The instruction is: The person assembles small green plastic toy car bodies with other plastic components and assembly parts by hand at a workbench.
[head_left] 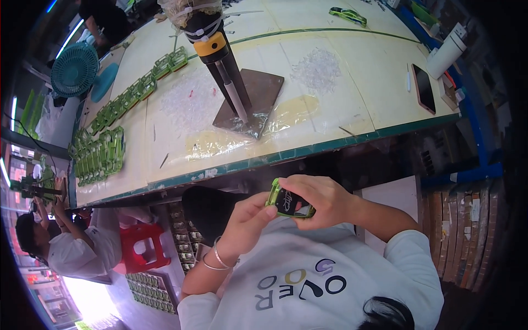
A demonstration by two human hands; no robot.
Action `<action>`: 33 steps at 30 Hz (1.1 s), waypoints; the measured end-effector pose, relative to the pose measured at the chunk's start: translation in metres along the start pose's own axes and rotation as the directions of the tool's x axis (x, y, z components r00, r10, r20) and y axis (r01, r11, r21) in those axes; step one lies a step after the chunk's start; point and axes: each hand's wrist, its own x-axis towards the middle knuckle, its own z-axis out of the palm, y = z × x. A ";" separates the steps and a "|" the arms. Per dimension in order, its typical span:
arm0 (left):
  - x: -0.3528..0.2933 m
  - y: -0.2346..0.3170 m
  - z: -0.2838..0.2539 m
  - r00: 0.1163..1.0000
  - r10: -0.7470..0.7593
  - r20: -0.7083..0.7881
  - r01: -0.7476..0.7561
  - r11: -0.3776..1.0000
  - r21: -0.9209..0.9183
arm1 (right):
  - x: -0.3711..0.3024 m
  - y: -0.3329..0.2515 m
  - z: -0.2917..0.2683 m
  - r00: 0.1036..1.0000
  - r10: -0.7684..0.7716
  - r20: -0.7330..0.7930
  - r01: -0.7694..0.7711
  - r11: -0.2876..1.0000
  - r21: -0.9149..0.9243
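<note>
Just off the table's near edge, in front of my body, I hold a green and black toy car shell [284, 203] in both hands. My left hand [248, 219] pinches its left end between thumb and fingers. Around the right end and top curl the fingers of my right hand [322, 199], partly covering the shell. Across the table edge stands a black upright press [236, 77] with an orange-yellow collar and a flat metal base [264, 88]. Loose small clear plastic pieces [316, 70] lie right of it, and another heap [190, 99] lies to its left.
Rows of green car shells [100, 157] line the table's left side; a single one [348, 16] lies far back. A phone [423, 89] and white bottle [446, 54] stand right. Left are a teal fan [75, 70], a red stool [144, 247] and a seated person [80, 247].
</note>
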 end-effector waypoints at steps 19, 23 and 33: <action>0.012 0.005 -0.001 0.917 0.384 -0.108 -0.351 0.905 0.239 | 0.001 -0.009 0.003 0.998 -0.033 0.048 0.040 0.987 -0.155; 0.020 0.003 -0.020 0.899 0.430 0.080 -0.402 0.741 0.538 | -0.001 -0.011 0.003 0.991 -0.004 0.131 0.010 0.999 -0.046; 0.037 -0.009 0.000 0.974 0.166 -0.154 -0.199 0.952 -0.235 | 0.025 -0.004 0.030 0.817 0.518 0.254 -0.059 -0.364 0.930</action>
